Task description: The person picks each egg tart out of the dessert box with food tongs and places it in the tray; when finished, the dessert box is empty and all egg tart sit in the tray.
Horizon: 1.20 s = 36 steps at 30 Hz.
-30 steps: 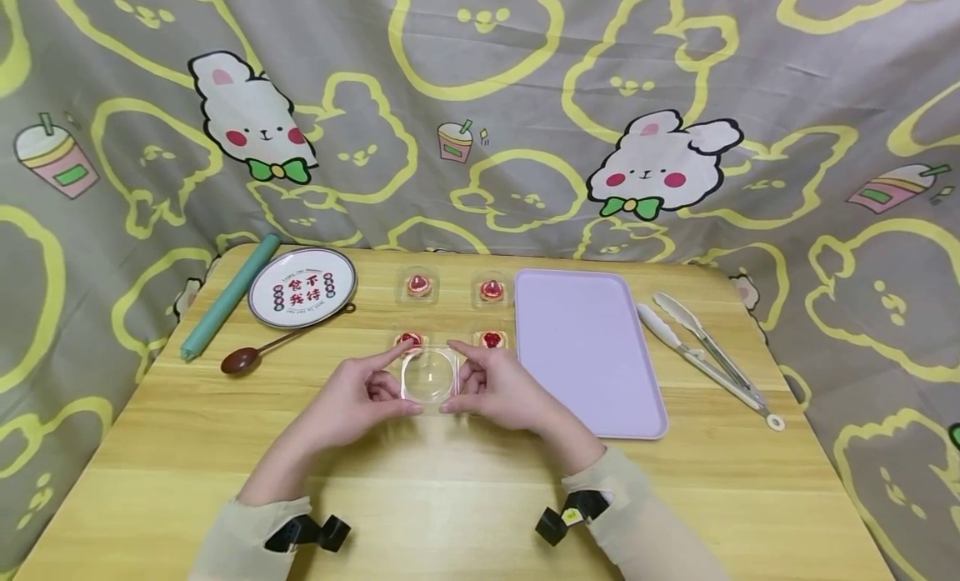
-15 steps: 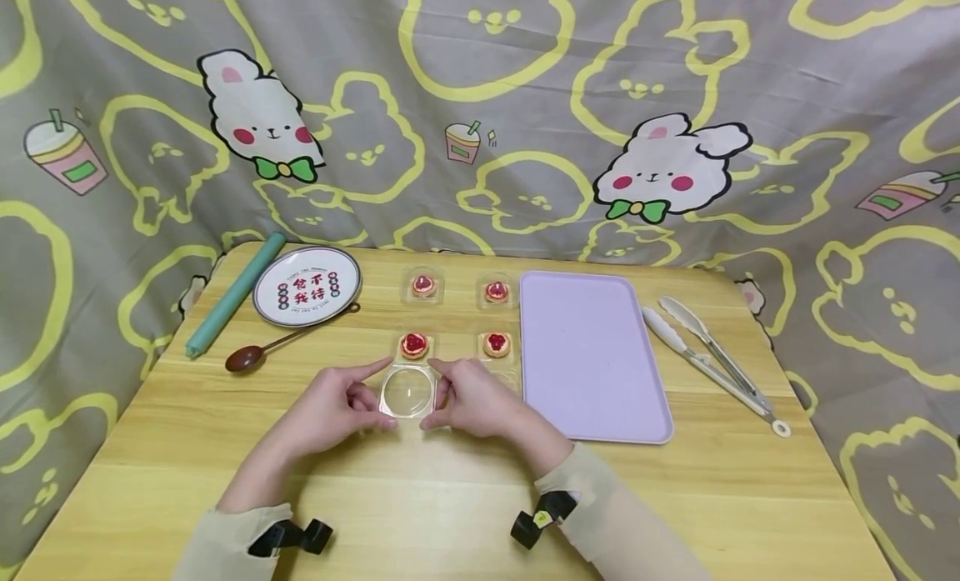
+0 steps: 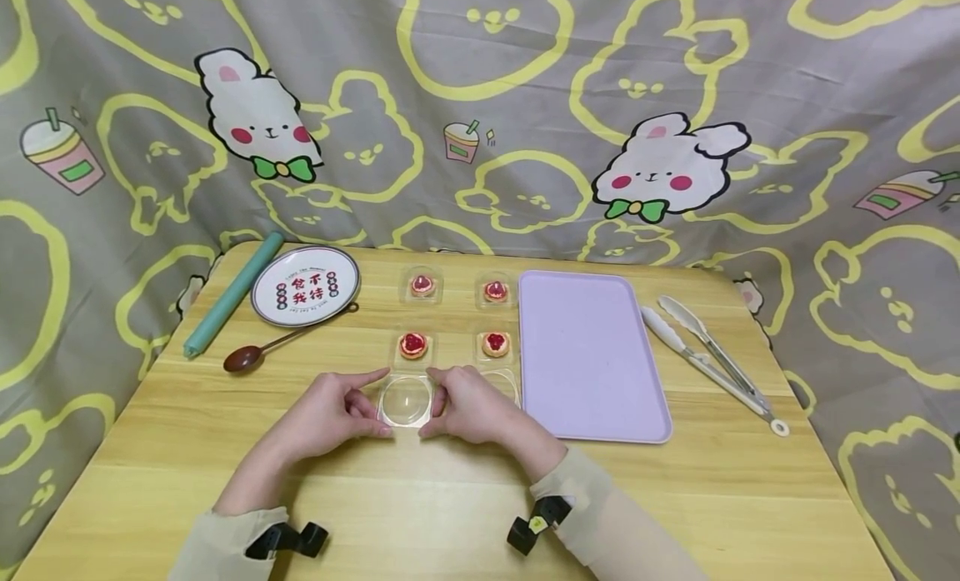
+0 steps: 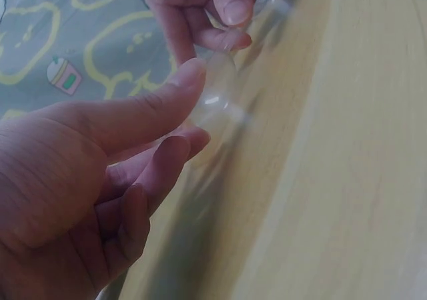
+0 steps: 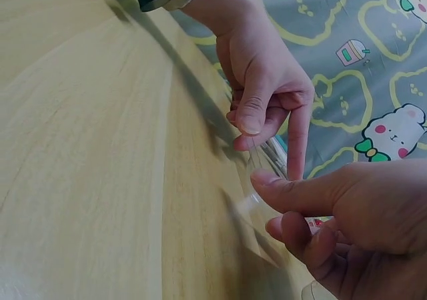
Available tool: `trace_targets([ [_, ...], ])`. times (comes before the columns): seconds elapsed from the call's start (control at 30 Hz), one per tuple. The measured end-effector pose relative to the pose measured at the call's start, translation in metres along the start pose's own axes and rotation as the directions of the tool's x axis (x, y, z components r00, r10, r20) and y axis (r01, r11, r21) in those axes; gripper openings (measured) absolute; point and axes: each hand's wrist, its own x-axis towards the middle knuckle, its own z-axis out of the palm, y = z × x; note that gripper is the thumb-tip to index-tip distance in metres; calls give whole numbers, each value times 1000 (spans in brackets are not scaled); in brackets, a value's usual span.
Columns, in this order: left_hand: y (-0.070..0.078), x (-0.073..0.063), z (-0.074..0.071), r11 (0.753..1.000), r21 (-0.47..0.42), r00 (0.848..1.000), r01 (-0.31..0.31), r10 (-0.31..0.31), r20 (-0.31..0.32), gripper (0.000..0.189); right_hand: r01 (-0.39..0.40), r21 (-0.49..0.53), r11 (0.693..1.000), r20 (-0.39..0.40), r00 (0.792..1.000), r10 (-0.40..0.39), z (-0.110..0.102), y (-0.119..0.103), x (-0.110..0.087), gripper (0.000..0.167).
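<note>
Both hands hold a clear, square plastic lid (image 3: 405, 400) with a round raised middle, low over the table in front of a small red-topped tart (image 3: 412, 345). At its left edge, the thumb and fingers of my left hand (image 3: 336, 410) pinch the plastic. My right hand (image 3: 471, 408) grips the opposite edge the same way. In the left wrist view the lid shows only as a faint glint between the hands. The tart sits in a clear plastic base (image 3: 424, 363) just behind the lid.
A second tart (image 3: 495, 344) is to the right, with a clear lid (image 3: 504, 384) before it. Two more boxed tarts (image 3: 422, 286) stand behind. A lilac tray (image 3: 592, 356) and tongs (image 3: 712, 360) lie right; a plate (image 3: 306, 286), brown spoon (image 3: 244, 359) and green roll (image 3: 234, 296) lie left.
Both hands have brought the clear lid leftward and down toward the table's near side. The tart behind it, partly covered before, now shows fully.
</note>
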Motion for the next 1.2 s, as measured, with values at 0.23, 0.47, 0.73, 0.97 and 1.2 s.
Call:
trace_targets([
  [0.23, -1, -1, -2, 1000, 12, 1000, 1, -1, -3, 91, -15, 30, 999, -7, 1000, 15, -1, 1, -2, 92],
  [0.47, 0, -4, -8, 999, 48, 999, 0, 1, -36, 89, -50, 99, 994, -20, 998, 53, -11, 2, -6, 101],
  [0.73, 11, -6, -20, 994, 97, 995, -45, 54, -89, 70, -21, 115, 993, -48, 998, 27, -36, 5, -18, 84],
  [0.97, 24, 5, -24, 981, 161, 984, -111, 131, -120, 61, 29, 121, 992, -115, 993, -15, -65, 13, -29, 67],
  [1.2, 41, 22, -23, 976, 150, 978, -156, 174, -118, 62, 44, 120, 992, -154, 988, -25, -94, 24, -37, 58],
])
